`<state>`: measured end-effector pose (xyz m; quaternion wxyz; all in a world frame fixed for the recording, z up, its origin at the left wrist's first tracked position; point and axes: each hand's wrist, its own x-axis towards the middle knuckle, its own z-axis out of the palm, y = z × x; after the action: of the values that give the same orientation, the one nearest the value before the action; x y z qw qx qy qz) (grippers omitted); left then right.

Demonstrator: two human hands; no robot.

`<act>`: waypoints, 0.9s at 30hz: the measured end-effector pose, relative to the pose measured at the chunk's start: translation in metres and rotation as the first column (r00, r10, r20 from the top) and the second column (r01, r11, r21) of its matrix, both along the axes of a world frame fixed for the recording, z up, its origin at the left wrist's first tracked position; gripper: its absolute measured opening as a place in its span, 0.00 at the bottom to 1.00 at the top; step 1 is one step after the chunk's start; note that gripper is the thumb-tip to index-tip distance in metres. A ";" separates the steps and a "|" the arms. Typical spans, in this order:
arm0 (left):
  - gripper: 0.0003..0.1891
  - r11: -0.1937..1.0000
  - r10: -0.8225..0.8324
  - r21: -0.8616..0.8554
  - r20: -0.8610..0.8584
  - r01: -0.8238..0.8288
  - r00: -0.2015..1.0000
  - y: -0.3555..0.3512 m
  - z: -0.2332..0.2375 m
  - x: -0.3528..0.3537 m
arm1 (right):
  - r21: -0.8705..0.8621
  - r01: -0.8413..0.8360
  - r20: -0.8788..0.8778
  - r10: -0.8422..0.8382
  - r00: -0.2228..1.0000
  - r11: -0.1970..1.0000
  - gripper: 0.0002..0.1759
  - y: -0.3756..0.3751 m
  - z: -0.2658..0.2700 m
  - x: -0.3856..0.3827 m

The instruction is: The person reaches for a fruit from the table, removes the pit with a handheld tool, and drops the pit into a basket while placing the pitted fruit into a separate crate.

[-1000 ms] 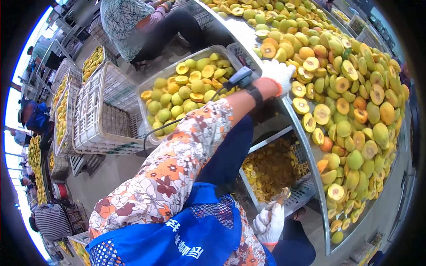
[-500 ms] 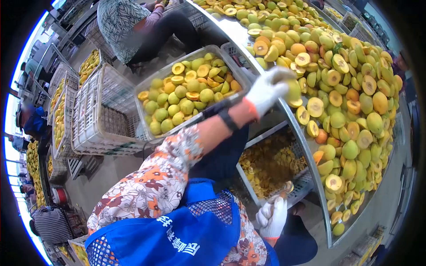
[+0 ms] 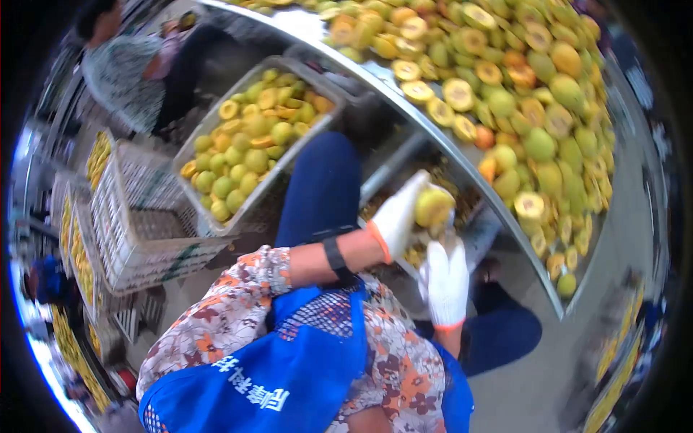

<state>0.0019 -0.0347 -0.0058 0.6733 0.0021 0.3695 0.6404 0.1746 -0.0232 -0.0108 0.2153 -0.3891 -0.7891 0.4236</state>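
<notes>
White gloves cover both hands. My left hand [image 3: 397,220] is closed round a halved yellow-green fruit [image 3: 434,207], its cut side partly showing. Just below it, my right hand [image 3: 444,283] has its fingers raised to the fruit's underside. A small tool seems to be between those fingers, but it is blurred and mostly hidden. Beneath the hands a crate [image 3: 476,234] holds yellow scraps. Beyond them, a metal-edged table [image 3: 440,137] bears a heap of halved fruit [image 3: 538,144].
A crate [image 3: 263,178] of fruit halves stands at the left, beside stacked white crates [image 3: 119,238]. My knee [image 3: 323,177] is between that crate and the scraps. Another person [image 3: 126,76] sits at the upper left. The table's corner juts out at the lower right.
My left hand has come back from the table edge with a fruit and has met my right hand above the scraps. The view has shifted, so the table appears further up and left.
</notes>
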 end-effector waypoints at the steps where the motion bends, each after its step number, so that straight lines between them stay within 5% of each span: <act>1: 0.29 0.998 0.056 -0.024 0.077 -0.055 0.995 0.005 -0.007 0.002 | -0.097 0.050 -0.036 -0.054 0.998 0.994 0.13 -0.001 0.004 0.001; 3: 0.28 0.999 0.044 -0.010 0.091 -0.044 0.995 0.005 -0.003 -0.002 | -0.371 0.176 0.033 -0.176 0.984 0.912 0.14 -0.005 0.038 -0.011; 4: 0.28 0.999 0.052 0.005 0.100 -0.052 0.994 0.003 -0.012 0.000 | 0.150 0.010 -0.027 -0.006 1.000 0.989 0.16 -0.006 0.034 -0.008; 6: 0.29 0.998 0.060 -0.034 0.082 -0.058 0.995 0.001 0.003 0.004 | 0.140 0.033 -0.003 -0.033 0.999 0.990 0.17 -0.010 0.036 -0.009; 7: 0.28 0.994 0.101 -0.047 0.017 -0.100 0.995 0.001 0.008 0.008 | -0.061 0.101 -0.005 -0.102 0.995 0.993 0.17 -0.011 0.040 -0.011; 8: 0.28 0.995 0.087 -0.047 0.017 -0.086 0.996 0.001 0.005 0.010 | -0.062 0.115 -0.004 -0.115 0.993 0.991 0.17 -0.010 0.036 -0.009; 10: 0.27 0.987 0.127 0.101 -0.052 -0.121 0.991 0.001 -0.002 0.013 | 0.333 -0.068 0.035 0.060 0.998 0.941 0.18 -0.008 0.027 -0.004; 11: 0.26 0.991 0.120 0.070 -0.061 -0.116 0.991 0.000 0.004 0.014 | 0.333 -0.061 0.035 0.053 0.998 0.941 0.18 -0.009 0.029 -0.004; 13: 0.25 0.993 0.107 0.061 -0.081 -0.102 0.991 -0.001 0.006 0.016 | 0.097 0.048 0.002 -0.048 0.999 0.994 0.18 -0.012 0.036 -0.008; 16: 0.25 0.992 0.126 -0.004 -0.113 -0.127 0.986 0.000 0.006 0.018 | -0.038 0.078 0.028 -0.077 0.997 0.996 0.18 -0.016 0.033 -0.009; 20: 0.24 0.989 0.138 -0.020 -0.223 -0.146 0.965 0.001 -0.008 0.014 | -0.068 0.081 0.083 -0.076 0.994 0.994 0.18 -0.015 0.038 -0.009; 23: 0.24 0.998 0.058 0.045 -0.371 -0.045 0.927 0.002 -0.014 0.006 | 0.126 -0.110 0.157 0.089 0.984 0.986 0.19 -0.014 0.026 -0.003; 25: 0.25 0.997 0.070 0.062 -0.442 -0.047 0.894 0.003 -0.016 0.007 | -0.092 0.032 0.105 -0.022 0.994 0.995 0.19 -0.015 0.036 -0.010; 27: 0.25 0.995 0.084 0.082 -0.512 -0.048 0.855 0.004 -0.017 0.007 | -0.106 0.032 0.086 -0.023 0.996 0.994 0.20 -0.015 0.036 -0.011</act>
<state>0.0086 -0.0311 -0.0229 0.5273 0.1827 0.5144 0.6511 0.1638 -0.0385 0.0253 0.1661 -0.4285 -0.7682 0.4457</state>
